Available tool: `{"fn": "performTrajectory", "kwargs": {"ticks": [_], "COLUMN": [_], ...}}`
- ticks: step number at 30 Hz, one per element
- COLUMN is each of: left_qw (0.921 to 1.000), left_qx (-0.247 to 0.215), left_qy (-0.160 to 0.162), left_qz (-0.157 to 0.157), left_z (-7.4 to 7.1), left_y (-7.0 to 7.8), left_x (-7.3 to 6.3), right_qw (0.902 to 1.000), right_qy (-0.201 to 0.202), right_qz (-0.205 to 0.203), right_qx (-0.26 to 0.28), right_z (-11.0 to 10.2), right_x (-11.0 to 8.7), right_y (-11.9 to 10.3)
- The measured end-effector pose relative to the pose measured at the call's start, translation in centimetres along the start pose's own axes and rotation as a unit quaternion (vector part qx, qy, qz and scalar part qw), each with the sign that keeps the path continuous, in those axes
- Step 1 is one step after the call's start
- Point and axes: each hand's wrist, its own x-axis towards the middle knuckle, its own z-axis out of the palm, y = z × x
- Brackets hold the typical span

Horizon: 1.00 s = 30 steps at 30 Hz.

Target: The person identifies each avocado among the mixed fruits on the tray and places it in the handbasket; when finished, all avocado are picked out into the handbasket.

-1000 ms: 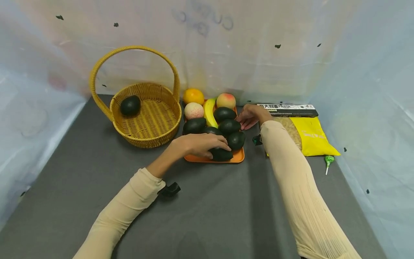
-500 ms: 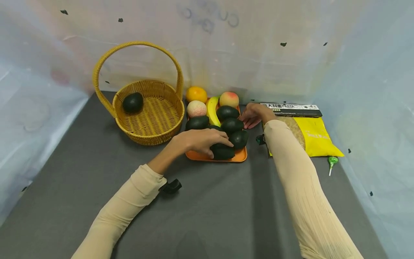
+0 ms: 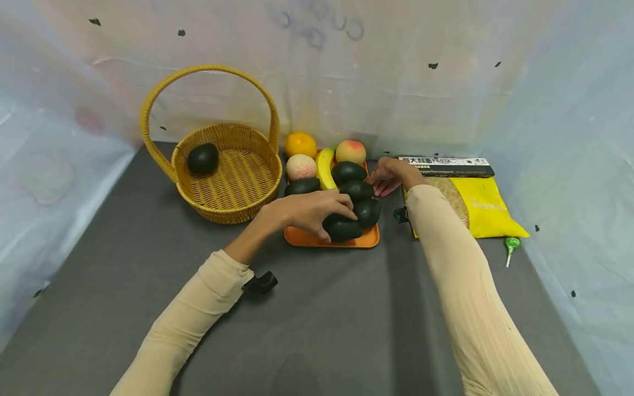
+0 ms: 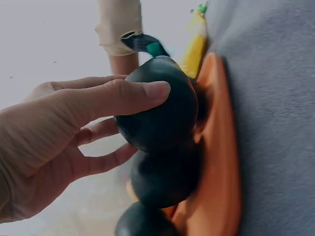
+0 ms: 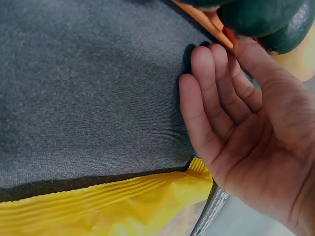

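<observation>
My left hand [image 3: 317, 212] grips a dark green avocado [image 3: 343, 227] at the front of the orange tray [image 3: 307, 237]. In the left wrist view, the thumb lies along the near side of this avocado [image 4: 160, 115], with fingers curled behind it. Other avocados [image 3: 367, 213] lie close beside it. At the tray's right edge is my right hand [image 3: 388, 176]; in the right wrist view its thumb rests at the rim [image 5: 211, 24], with the other fingers loosely curled outside. A wicker basket [image 3: 233, 215] on the left holds one avocado [image 3: 203, 159].
Farther back on the tray are a banana [image 3: 324, 168], peaches [image 3: 350, 152] and an orange [image 3: 300, 144]. Right of it lie a yellow pasta bag [image 3: 487, 212], a dark pasta box [image 3: 455, 169] and a green lollipop [image 3: 512, 243]. Plastic sheeting walls in the grey table.
My left hand has closed round the front avocado and shifted it slightly up and right, now covering the avocado behind. My right hand stays at the tray's edge. The head view has shifted slightly.
</observation>
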Motion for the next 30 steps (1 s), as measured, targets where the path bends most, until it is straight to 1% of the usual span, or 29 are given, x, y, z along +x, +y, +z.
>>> {"fn": "performTrajectory", "kwargs": {"ticks": [4, 8, 12, 15, 17, 19, 22, 24, 27, 30], "left_qw": [0.9994, 0.9975, 0.9919, 0.9838, 0.9759, 0.9657, 0.9471, 0.9338, 0.9147, 0.8965], "left_qx": [-0.017, -0.024, -0.030, -0.033, -0.029, -0.019, 0.007, 0.016, 0.017, 0.010], "left_qy": [0.030, 0.065, 0.122, 0.171, 0.207, 0.241, 0.291, 0.319, 0.348, 0.362], "left_qz": [-0.004, -0.012, -0.018, -0.041, -0.063, -0.094, -0.135, -0.162, -0.205, -0.255], "left_z": [-1.4, -3.1, -4.5, -5.5, -6.1, -6.6, -7.1, -7.3, -7.3, -7.1], "left_y": [-0.5, -1.0, -1.8, -2.6, -3.1, -3.7, -4.6, -5.3, -6.5, -7.7], "left_x": [-1.1, -2.9, -5.0, -6.5, -7.6, -8.8, -10.3, -11.2, -12.2, -12.9], "right_qw": [0.9999, 0.9998, 0.9999, 0.9999, 0.9998, 0.9997, 0.9997, 0.9998, 0.9998, 0.9998], "right_qy": [0.011, 0.016, 0.008, 0.003, 0.004, 0.007, 0.010, 0.007, 0.001, 0.004], "right_qz": [-0.002, -0.008, -0.011, -0.006, -0.005, -0.008, -0.014, -0.015, -0.012, -0.011], "right_qx": [-0.007, -0.007, -0.008, -0.014, -0.019, -0.022, -0.019, -0.013, -0.014, -0.018], "right_z": [0.1, 0.2, 0.2, 0.1, 0.0, -0.1, -0.1, -0.1, 0.0, -0.2], "right_x": [0.4, 1.1, 1.7, 1.8, 1.7, 1.7, 1.7, 1.7, 1.6, 1.6], "right_y": [0.0, 0.2, 0.8, 1.2, 1.3, 1.3, 1.2, 1.0, 1.0, 1.1]}}
